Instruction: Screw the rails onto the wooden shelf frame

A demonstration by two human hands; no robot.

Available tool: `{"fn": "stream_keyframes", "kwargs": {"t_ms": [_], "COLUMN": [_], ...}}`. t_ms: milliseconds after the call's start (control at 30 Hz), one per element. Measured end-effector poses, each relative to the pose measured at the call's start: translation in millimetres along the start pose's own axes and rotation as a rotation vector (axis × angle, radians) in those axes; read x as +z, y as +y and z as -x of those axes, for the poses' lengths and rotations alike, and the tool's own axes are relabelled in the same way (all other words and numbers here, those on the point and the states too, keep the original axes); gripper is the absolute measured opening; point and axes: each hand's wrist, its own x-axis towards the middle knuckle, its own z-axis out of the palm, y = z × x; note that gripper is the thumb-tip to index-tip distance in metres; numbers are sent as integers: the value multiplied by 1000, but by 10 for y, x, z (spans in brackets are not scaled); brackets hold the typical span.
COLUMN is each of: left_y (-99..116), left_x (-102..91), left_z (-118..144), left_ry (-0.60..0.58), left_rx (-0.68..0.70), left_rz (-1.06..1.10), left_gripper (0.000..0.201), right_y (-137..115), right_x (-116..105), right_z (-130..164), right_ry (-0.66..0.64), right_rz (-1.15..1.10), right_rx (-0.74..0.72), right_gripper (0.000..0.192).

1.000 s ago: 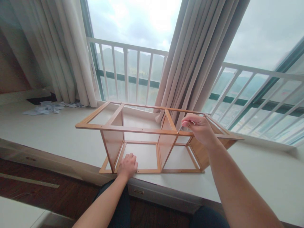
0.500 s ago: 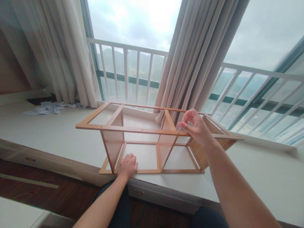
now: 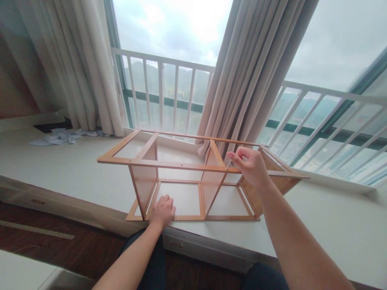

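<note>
Head view. Frame [image 3: 211,185], wooden: resting on the white ledge [image 3: 326,217], in front of the window [image 3: 169,24]. Right hand [image 3: 250,165]: you are pinching a thin tool [image 3: 228,164] between thumb and bent fingers, its lower end meeting the upper front rail [image 3: 193,166] near a crosspiece [image 3: 217,153]; your hand is hiding the rest of it. Left hand [image 3: 163,211]: you are laying it, fingers curled, on the lower front rail [image 3: 189,218]; whether it is gripping, I cannot tell. Papers [image 3: 59,137]: lying scattered at the ledge's far left, near a curtain [image 3: 87,80].
</note>
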Motion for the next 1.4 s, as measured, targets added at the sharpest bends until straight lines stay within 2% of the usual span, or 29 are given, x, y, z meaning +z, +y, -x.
{"fn": "stream_keyframes", "kwargs": {"t_ms": [300, 500, 1000, 1400], "left_y": [32, 29, 36, 28], "left_x": [-69, -61, -68, -50], "left_z": [-3, -3, -4, -11], "left_ry": [-33, -42, -44, -42], "left_rx": [-16, -18, -23, -20], "left_rz": [-19, -7, -11, -3], "left_gripper": [23, 23, 22, 23], "right_y": [-21, -49, -45, -67], "right_x": [36, 56, 85, 140], "right_z": [22, 31, 29, 86], "right_ry": [41, 50, 64, 137], "right_rz": [45, 62, 82, 120], "right_rx": [2, 18, 35, 9], "right_gripper": [51, 54, 47, 50]}}
